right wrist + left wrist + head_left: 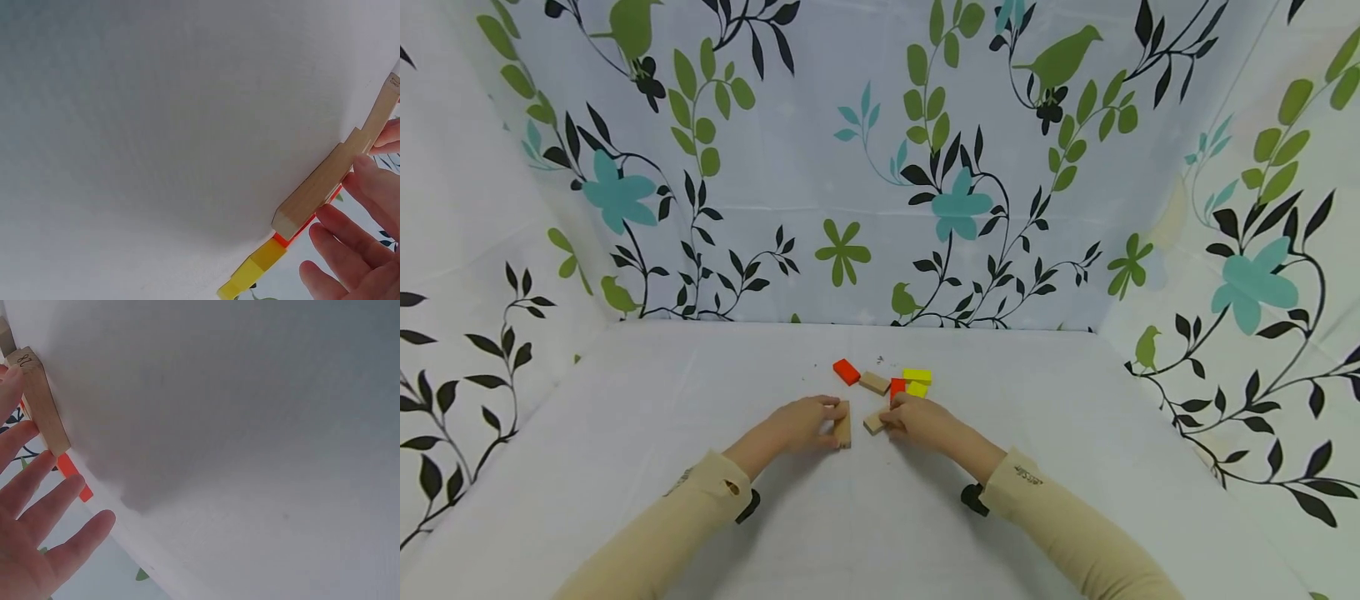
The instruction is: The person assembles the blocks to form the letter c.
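My left hand (808, 423) holds a plain wooden block (844, 425) by its left side, thumb near the close end and fingertips towards the far end. In the left wrist view that block (42, 403) shows a dark number on its end, and the outer fingers are spread away from it. Just to the right, my right hand (921, 423) pinches a second wooden block (874, 423), which lies at a slant. Its long side (319, 184) faces the right wrist camera, with the thumb (375, 178) at one end. A small gap separates the two blocks in the head view.
Behind the hands lie a red block (846, 372), a third wooden block (875, 382), another red block (897, 387) and two yellow blocks, one farther back (917, 376) and one nearer (917, 389). A white cloth (850, 525) covers the table. Patterned curtains (820, 167) stand behind and at the sides.
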Action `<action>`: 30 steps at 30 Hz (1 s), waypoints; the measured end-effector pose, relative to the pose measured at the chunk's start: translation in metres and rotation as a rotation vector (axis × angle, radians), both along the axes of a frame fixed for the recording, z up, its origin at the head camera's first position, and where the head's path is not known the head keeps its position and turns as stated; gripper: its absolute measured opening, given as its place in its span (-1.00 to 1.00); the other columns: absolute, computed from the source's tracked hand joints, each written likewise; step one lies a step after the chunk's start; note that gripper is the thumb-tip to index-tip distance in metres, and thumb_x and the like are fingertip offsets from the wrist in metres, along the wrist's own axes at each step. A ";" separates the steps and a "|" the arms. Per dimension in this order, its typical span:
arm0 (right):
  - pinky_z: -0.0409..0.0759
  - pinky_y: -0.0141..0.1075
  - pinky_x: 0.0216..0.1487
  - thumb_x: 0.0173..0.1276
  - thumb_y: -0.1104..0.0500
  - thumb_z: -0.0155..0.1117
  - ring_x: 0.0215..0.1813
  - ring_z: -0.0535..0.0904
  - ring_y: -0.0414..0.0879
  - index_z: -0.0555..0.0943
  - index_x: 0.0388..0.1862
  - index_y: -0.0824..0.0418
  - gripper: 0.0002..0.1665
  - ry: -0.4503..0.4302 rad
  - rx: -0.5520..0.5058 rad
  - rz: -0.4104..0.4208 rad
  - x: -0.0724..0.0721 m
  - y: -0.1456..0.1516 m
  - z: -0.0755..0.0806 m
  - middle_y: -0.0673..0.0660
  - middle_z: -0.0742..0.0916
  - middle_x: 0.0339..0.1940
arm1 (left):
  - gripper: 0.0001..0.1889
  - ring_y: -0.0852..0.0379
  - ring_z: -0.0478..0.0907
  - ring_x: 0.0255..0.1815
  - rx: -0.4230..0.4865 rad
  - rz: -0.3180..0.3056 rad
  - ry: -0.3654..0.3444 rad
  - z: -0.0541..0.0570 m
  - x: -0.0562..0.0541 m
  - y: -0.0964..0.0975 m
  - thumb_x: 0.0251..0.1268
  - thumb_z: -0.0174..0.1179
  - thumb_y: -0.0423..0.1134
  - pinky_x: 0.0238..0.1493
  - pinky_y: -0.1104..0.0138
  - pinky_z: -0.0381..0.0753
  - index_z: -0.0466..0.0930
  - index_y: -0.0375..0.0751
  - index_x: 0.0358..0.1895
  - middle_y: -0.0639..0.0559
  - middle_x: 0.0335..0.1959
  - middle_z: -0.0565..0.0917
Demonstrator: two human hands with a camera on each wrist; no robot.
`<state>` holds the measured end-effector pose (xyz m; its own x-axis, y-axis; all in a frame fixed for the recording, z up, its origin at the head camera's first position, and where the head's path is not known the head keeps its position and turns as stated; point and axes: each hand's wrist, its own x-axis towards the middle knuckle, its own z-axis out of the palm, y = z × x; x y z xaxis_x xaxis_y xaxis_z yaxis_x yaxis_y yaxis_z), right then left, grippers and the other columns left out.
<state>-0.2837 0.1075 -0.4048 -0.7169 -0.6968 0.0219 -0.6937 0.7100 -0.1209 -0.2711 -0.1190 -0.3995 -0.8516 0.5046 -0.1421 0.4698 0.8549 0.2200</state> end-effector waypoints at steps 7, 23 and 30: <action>0.48 -0.43 -0.26 0.21 0.16 0.29 -0.33 0.43 -0.19 0.63 0.00 0.22 -0.63 -0.015 -0.016 0.013 0.002 0.001 0.000 0.11 0.59 -0.23 | -0.41 -0.07 0.29 0.26 -0.003 -0.019 -0.011 -0.002 0.006 0.000 0.12 0.27 -0.05 0.20 0.09 0.30 0.40 -0.13 0.24 -0.10 0.27 0.36; 0.49 -0.26 0.04 0.22 0.20 0.27 0.01 0.57 0.00 0.66 -0.21 0.23 -0.82 -0.011 0.025 0.072 0.004 -0.005 0.000 0.20 0.65 -0.02 | -0.42 -0.03 0.34 0.22 0.000 -0.052 0.009 -0.002 0.019 -0.002 0.11 0.27 -0.02 0.14 0.13 0.37 0.43 -0.07 0.23 -0.05 0.26 0.38; 0.53 -0.36 -0.06 0.22 0.21 0.28 -0.16 0.60 -0.10 0.67 -0.15 0.25 -0.77 0.000 0.028 0.084 0.005 -0.007 0.001 0.12 0.69 -0.13 | -0.43 -0.04 0.34 0.22 0.014 -0.064 0.010 -0.003 0.025 -0.003 0.11 0.27 -0.05 0.15 0.14 0.36 0.42 -0.10 0.23 -0.07 0.26 0.38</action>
<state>-0.2783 0.1008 -0.4037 -0.6561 -0.7547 0.0021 -0.7509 0.6525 -0.1018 -0.2457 -0.1219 -0.4022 -0.8188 0.5600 -0.1263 0.5258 0.8199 0.2267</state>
